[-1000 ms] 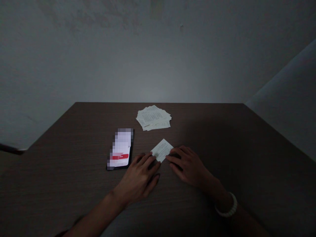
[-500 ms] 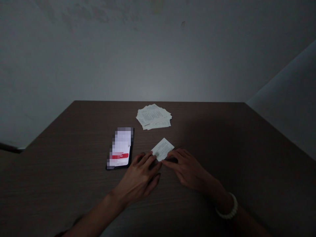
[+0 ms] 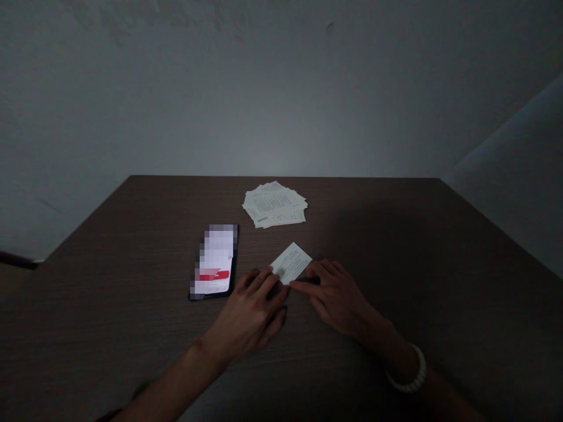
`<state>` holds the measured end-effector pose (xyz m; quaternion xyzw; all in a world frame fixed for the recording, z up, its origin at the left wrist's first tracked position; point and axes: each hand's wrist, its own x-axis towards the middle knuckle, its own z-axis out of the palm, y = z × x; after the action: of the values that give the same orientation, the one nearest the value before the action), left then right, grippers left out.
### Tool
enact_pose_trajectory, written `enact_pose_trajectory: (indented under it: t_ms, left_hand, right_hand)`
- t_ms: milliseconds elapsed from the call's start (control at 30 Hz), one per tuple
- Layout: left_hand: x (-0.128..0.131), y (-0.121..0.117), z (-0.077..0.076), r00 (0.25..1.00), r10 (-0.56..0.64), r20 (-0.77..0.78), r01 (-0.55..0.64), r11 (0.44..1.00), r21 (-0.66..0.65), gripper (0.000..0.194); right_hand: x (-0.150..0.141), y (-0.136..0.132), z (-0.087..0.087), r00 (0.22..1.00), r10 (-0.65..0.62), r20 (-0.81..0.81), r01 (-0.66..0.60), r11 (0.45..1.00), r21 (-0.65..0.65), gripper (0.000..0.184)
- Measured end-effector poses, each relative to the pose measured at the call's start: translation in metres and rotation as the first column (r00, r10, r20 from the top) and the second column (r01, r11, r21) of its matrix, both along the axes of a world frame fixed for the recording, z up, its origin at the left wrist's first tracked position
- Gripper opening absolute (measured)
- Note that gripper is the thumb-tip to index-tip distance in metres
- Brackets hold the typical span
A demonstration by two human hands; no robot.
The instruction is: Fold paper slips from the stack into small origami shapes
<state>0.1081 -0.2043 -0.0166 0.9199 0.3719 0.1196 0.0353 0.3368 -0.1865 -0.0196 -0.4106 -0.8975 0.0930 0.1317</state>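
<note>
A small white slip of printed paper (image 3: 291, 262) lies turned at an angle on the table in front of me. The fingertips of my left hand (image 3: 257, 308) press on its lower left edge, fingers bent and close together. At its lower right edge is my right hand (image 3: 334, 296), one finger reaching to the bottom corner and the others curled by the right corner. Parts of the slip's near edges are covered by my fingers. A white beaded bracelet (image 3: 416, 372) circles my right wrist.
A fanned pile of printed papers (image 3: 275, 205) lies farther back. Left of the slip is a phone (image 3: 215, 261) with a lit, partly blurred screen. The dark wooden table (image 3: 132, 234) meets a grey wall (image 3: 272, 105) behind, and the light is dim.
The right hand has shifted slightly to the right along the slip's edge. The left hand stays in nearly the same place. The whole view has tilted slightly.
</note>
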Motion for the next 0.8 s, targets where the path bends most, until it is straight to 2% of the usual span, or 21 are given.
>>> enact_pose_trajectory:
  t_ms: [400,800]
  left_hand:
    - [0.0,0.0,0.001,1.0,0.002,-0.011,-0.002,1.0,-0.006,0.034]
    - [0.0,-0.001,0.003,1.0,0.009,-0.005,-0.009,1.0,-0.007,0.034]
  right_hand:
    - [0.011,0.009,-0.006,0.998,-0.056,-0.001,0.056,0.996,0.063,0.041]
    - [0.019,0.015,-0.007,0.979,-0.201,0.027,0.197,0.975,0.101,0.034]
